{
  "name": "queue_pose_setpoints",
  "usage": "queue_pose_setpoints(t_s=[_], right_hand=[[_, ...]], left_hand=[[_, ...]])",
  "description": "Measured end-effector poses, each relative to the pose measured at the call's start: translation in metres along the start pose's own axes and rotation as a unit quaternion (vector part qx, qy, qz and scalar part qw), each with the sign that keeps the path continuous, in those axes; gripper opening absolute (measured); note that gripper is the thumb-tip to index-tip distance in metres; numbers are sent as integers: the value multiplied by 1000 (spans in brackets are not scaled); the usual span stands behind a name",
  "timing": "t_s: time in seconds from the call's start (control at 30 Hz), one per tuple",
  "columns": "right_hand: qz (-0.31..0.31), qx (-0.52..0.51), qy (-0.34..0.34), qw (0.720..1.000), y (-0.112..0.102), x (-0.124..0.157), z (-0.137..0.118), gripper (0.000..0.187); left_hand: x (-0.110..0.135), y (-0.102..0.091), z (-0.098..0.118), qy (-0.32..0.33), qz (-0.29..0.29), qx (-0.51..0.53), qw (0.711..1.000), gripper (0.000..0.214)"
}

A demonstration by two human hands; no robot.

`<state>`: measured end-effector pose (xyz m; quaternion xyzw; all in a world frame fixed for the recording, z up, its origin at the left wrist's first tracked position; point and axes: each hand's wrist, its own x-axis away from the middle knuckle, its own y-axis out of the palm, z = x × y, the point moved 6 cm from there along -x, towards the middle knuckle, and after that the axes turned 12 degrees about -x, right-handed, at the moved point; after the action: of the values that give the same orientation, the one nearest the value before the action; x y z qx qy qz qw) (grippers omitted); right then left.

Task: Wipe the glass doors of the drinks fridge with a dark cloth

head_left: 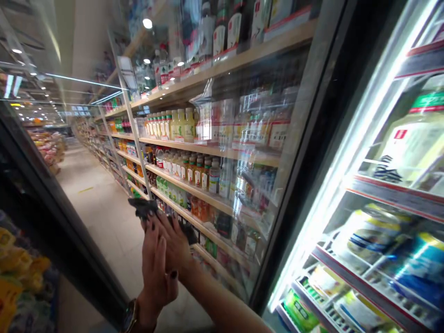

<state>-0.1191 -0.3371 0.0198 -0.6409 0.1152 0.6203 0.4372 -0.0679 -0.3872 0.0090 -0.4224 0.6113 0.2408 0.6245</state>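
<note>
Seen from the head camera, the glass door point(243, 194) of a drinks cooler stands swung open into a shop aisle, and both hands are up against its lower part. The right hand point(177, 245) has its fingers bent over a dark cloth point(143, 206) and holds it to the pane, with cloth sticking out past the fingertips. The left hand point(156, 267), a watch point(130, 317) at its wrist, lies open and flat, partly over the right one, and grips nothing that I can see.

By the look of it, the cloth work is going on low on the door. The pane above is full of glare and reflections, so I cannot tell how much of it has been gone over.

Through the door I can see wooden shelves point(208, 150) of bottled drinks running down the aisle, above a pale floor point(100, 208). Right of the door, the lit cooler racks point(395, 196) hold cans and bottles. Left of its dark frame are yellow packets point(14, 268).
</note>
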Motion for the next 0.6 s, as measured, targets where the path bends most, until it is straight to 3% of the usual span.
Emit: queue_pose_setpoints(t_s=[0.1,0.2,0.37,0.5,0.6], right_hand=[[-34,-1,-5,999,25,42,-7,57],[-43,-23,15,999,10,52,2,58],[17,-43,56,997,-32,52,14,53],[107,-43,107,988,-25,40,14,59],[144,-47,71,986,-19,16,8,63]], left_hand=[[13,9,0,4,-26,35,999,67],[9,20,-5,-26,-22,67,997,69],[-7,31,-3,-34,-13,74,997,72],[0,18,1,-10,37,85,996,72],[1,11,-8,-51,25,119,991,74]])
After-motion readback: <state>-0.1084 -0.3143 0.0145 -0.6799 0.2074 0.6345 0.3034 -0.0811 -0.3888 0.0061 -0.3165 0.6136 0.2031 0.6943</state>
